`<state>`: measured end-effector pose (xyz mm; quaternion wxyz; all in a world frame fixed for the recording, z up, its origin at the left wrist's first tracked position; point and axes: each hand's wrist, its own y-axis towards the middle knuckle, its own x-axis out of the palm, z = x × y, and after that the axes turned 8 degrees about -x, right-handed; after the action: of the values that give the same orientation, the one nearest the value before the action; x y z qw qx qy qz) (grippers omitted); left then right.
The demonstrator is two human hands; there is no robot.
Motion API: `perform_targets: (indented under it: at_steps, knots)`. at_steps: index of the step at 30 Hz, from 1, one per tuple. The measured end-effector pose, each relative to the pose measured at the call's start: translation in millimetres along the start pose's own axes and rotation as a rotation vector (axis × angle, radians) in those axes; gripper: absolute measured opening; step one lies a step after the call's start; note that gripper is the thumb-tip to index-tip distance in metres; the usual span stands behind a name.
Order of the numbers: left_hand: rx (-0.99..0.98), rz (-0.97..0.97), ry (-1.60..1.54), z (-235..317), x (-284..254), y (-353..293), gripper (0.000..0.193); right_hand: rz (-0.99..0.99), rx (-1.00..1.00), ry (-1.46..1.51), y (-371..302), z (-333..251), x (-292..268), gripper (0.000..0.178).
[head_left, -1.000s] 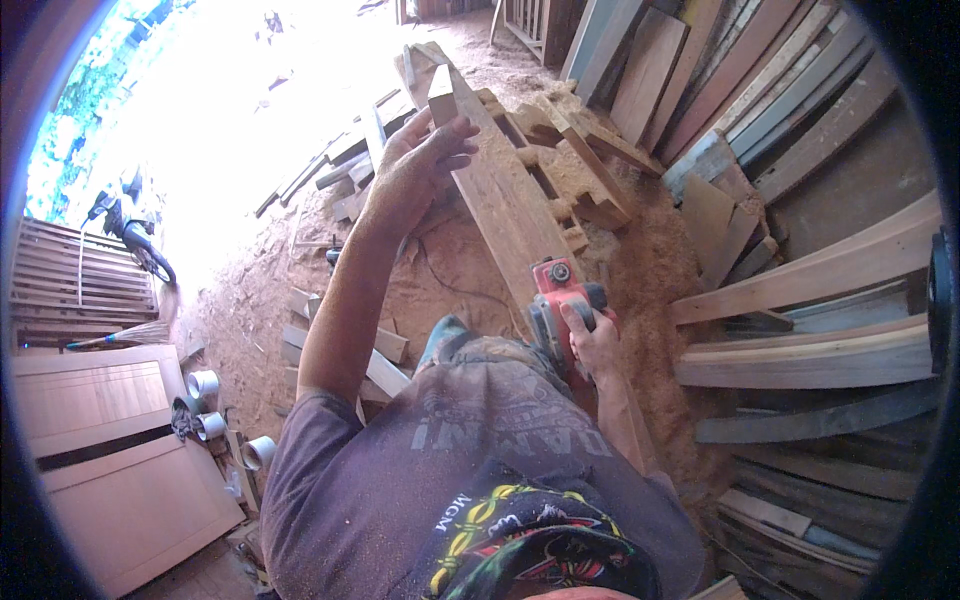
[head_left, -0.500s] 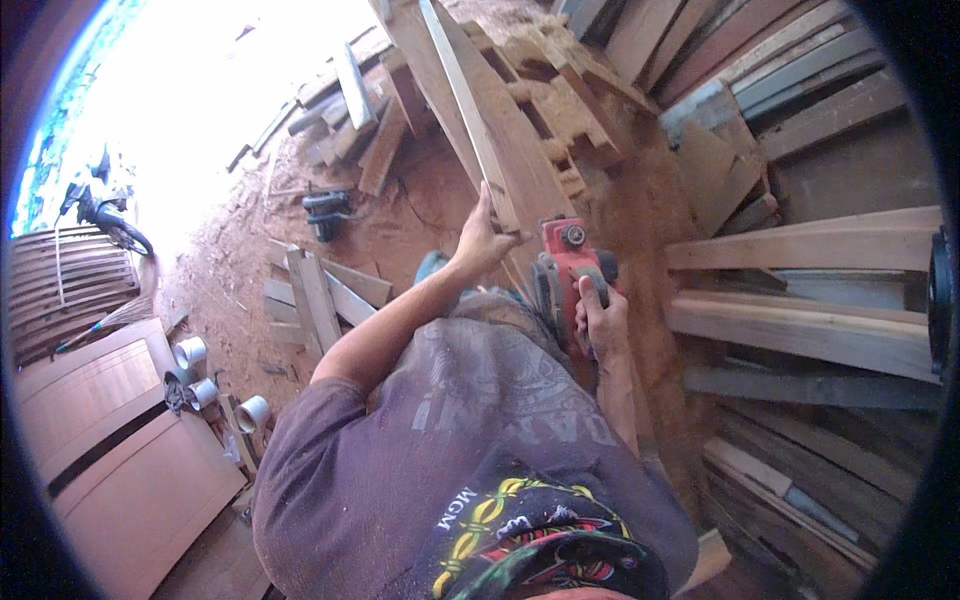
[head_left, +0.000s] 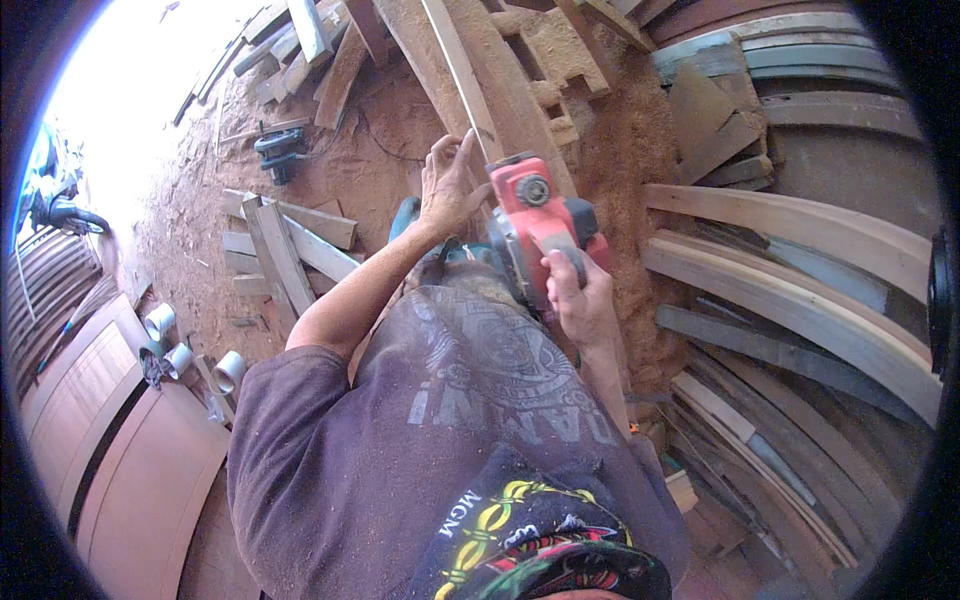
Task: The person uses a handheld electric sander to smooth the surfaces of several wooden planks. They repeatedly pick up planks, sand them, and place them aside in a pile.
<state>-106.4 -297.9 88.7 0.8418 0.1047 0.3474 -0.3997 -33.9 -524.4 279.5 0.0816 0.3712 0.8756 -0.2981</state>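
My right hand (head_left: 580, 290) is wrapped round the handle of a red and black electric planer (head_left: 535, 200). The planer is at the near end of a long wooden board (head_left: 505, 85); I cannot tell whether its sole touches the wood. A narrow pale wooden strip (head_left: 455, 55) runs lengthwise along the board. On the strip's left side is my left hand (head_left: 447, 190), its fingers bent and the thumb and a fingertip against the wood near the planer's front. The planer's body hides the near end of the board.
Stacked planks (head_left: 800, 290) fill the right side. Scrap wood (head_left: 340, 75) and a dark blue power tool (head_left: 280, 150) lie on the sawdust-covered ground ahead. To the left are crossed offcuts (head_left: 280, 255), white containers (head_left: 228, 370), door panels (head_left: 150, 480) and a motorcycle (head_left: 65, 210).
The whole view has shifted, so the surroundings sit higher and further left. The planer looks larger and nearer, raised with my right hand. My left hand stays by the strip, its fingers more bent.
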Motion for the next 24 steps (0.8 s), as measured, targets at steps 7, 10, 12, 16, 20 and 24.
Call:
perform_targets:
  at_steps: [7, 10, 12, 16, 20, 24]
  knots:
    - [0.026, -0.088, 0.004, -17, 1, -1, 0.08, -0.005, -0.066, -0.049, 47, -27, 31, 0.039]
    - [0.017, -0.175, -0.14, -24, 4, 1, 0.071, 0.011, -0.077, -0.035, 80, -39, 41, 0.037]
    - [0.034, -0.084, -0.017, -27, 12, -6, 0.064, -0.005, -0.185, 0.048, 114, -60, 51, 0.039]
    - [-0.06, -0.265, -0.082, -18, -3, 3, 0.072, -0.082, -0.351, 0.023, 194, -105, 67, 0.048]
    - [0.086, -0.224, -0.187, -20, -32, 3, 0.069, -0.083, -0.231, 0.099, 186, -103, 70, 0.049]
    - [0.08, -0.135, -0.264, -39, -50, -4, 0.058, -0.074, -0.02, 0.089, 87, -59, 36, 0.042]
